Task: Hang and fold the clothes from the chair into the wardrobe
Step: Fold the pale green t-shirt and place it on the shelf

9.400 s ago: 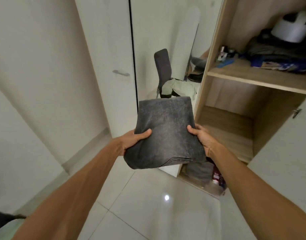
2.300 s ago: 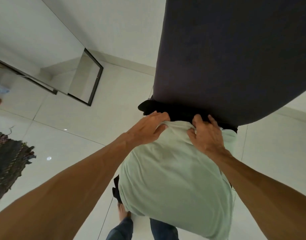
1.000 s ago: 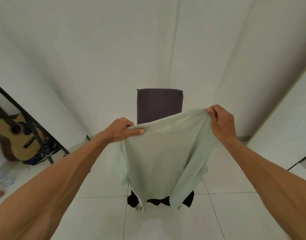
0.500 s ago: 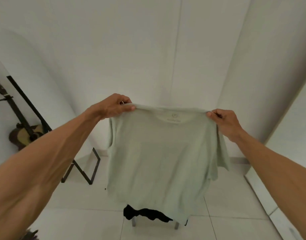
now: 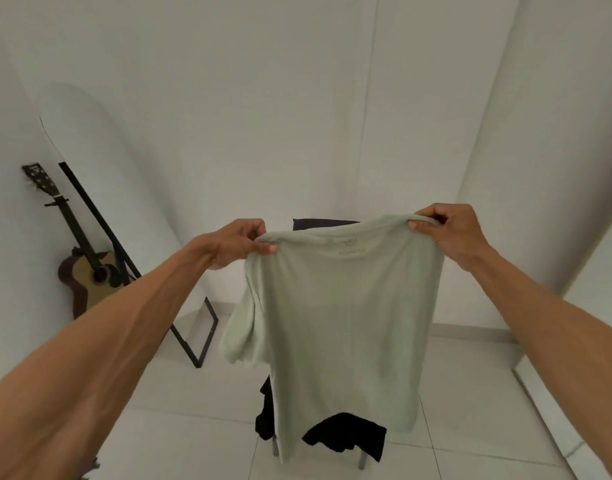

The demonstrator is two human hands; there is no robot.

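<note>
Head view: the left hand (image 5: 240,245) pinches one shoulder of a pale green T-shirt (image 5: 346,323) of soft, thin fabric, with the thumb on the near side and the curled fingers behind the cloth. The right hand (image 5: 446,233) is clenched around the other shoulder, and the fabric is gathered into a small roll under its fingers. The shirt is held up in the air and spread nearly flat between the two grips. Its rounded neckline lies between them, with a faint printed label just below it. Under the left grip a short sleeve hangs in loose vertical folds. From both grips the body of the shirt falls smooth and straight to the hem, far below the hands.

Just behind the neckline, between the two grips, the straight top edge of a dark fabric chair back (image 5: 318,223) shows. Under the hem a crumpled black garment (image 5: 346,434) hangs over the chair (whether the shirt touches it, I cannot tell), and a thin grey chair leg (image 5: 361,460) stands below.

Well to the left of the left grip, a brown wooden acoustic guitar (image 5: 90,282) leans on the plain white wall (image 5: 263,98), beside a thin black metal frame (image 5: 193,341). The floor (image 5: 470,393) is of glossy white tiles.
</note>
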